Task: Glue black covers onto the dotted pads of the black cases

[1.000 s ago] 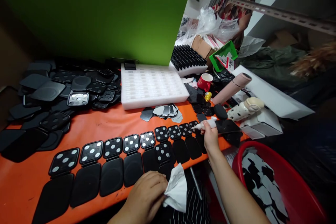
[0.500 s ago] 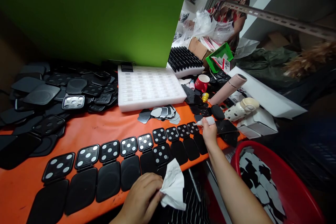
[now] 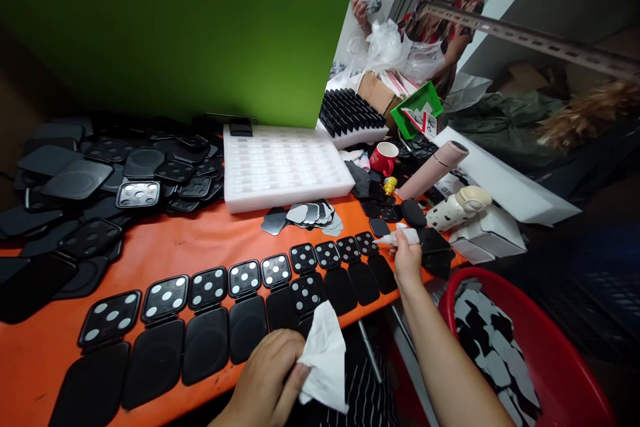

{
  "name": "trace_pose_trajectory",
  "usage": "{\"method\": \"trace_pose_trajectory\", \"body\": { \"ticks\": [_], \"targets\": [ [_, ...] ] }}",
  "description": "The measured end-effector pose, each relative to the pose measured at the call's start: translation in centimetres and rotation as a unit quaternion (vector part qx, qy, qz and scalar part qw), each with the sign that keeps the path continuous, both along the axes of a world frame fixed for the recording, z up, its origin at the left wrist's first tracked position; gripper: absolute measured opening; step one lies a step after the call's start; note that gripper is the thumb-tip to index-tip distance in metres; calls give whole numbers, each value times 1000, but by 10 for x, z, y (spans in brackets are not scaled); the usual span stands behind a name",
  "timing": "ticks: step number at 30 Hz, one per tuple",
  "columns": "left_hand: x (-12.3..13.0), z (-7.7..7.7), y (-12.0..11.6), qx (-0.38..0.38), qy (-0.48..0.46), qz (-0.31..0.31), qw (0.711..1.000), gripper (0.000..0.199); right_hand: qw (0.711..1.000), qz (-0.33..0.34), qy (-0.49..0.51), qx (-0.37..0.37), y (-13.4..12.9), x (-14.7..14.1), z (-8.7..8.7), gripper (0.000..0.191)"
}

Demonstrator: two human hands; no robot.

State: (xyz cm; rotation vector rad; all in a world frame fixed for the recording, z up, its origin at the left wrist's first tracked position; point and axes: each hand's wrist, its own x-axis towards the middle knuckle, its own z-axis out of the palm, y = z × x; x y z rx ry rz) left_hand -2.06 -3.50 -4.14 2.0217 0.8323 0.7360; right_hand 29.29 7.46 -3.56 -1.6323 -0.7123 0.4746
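A row of opened black hinged cases point(image 3: 209, 285) runs along the orange table's front edge, their upper halves dotted with silver discs. At the row's right end my right hand point(image 3: 407, 257) is closed on a small white squeeze bottle point(image 3: 409, 236), its narrow tip pointing left at the last dotted half point(image 3: 367, 243). My left hand point(image 3: 273, 370), near the front edge, pinches a crumpled white tissue point(image 3: 326, 357). Just above the tissue, one more dotted case half point(image 3: 306, 293) lies over the row. Behind the row sits a small pile of silver plates point(image 3: 314, 215).
A white foam tray point(image 3: 285, 170) stands behind the row, a heap of black cases point(image 3: 75, 173) to its left. On the right are a red mug point(image 3: 384, 157), a pink flask point(image 3: 433, 170) and a cream bottle point(image 3: 460, 207). Below, a red tub point(image 3: 560, 360) holds cut pieces. A person point(image 3: 450, 33) is beyond.
My right hand has shifted slightly right and down with the squeeze bottle. The tissue in my left hand has moved a little left. The person beyond has raised a hand holding something.
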Motion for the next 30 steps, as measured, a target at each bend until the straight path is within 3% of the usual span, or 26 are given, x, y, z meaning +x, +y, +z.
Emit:
{"method": "trace_pose_trajectory", "body": {
  "ticks": [3, 7, 11, 14, 22, 30],
  "targets": [
    [1, 1, 0, 10, 5, 6, 1000, 10, 998, 15, 56, 7, 2, -14, 6, 34],
    [2, 2, -2, 39, 20, 20, 999, 10, 991, 103, 87, -6, 3, -63, 11, 34],
    [3, -1, -5, 76, 17, 45, 996, 15, 980, 190, 51, -21, 4, -114, 9, 32],
    [3, -3, -6, 95, 13, 62, 993, 16, 975, 220, -12, -26, 6, -135, 5, 29],
    [3, -1, -5, 132, 29, 74, 988, 24, 962, 232, -132, -51, 14, -145, 0, 25],
    [3, 0, -3, 144, 66, 59, 986, 23, 964, 222, -137, -55, 7, -135, 3, 28]
  ]
}}
